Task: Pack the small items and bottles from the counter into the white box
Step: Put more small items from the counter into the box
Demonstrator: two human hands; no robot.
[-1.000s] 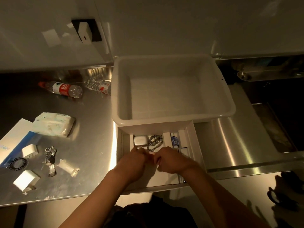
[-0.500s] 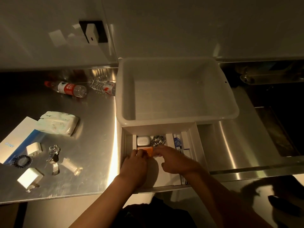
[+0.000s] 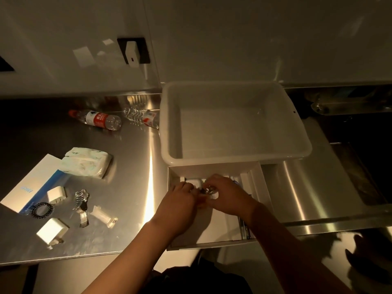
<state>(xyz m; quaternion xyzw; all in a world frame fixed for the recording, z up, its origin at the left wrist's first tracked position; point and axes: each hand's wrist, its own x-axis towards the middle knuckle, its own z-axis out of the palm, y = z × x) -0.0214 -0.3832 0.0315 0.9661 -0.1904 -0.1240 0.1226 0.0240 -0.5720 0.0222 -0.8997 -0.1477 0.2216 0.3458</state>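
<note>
L hand: down in the white box, fingers curled by the small white case; can't tell if it's gripping or just steadying.
R hand: pinching a shiny metal chain btwn fingertips, right beside the case.
Why both hands: prob. one steadies while the other tucks the chain in so it lies compact, my guess.
Box: sits at counter edge, directly in front of the white tub, which is empty.
Still to pack: 2 bottles lying at the back; tissue pack, chargers, wristwatch, hair tie well left of box.
Surface: stainless counter, glossy, bright glare streak.
Room: dim, warm light; pale wall panels, wall socket w/ adapter.
</note>
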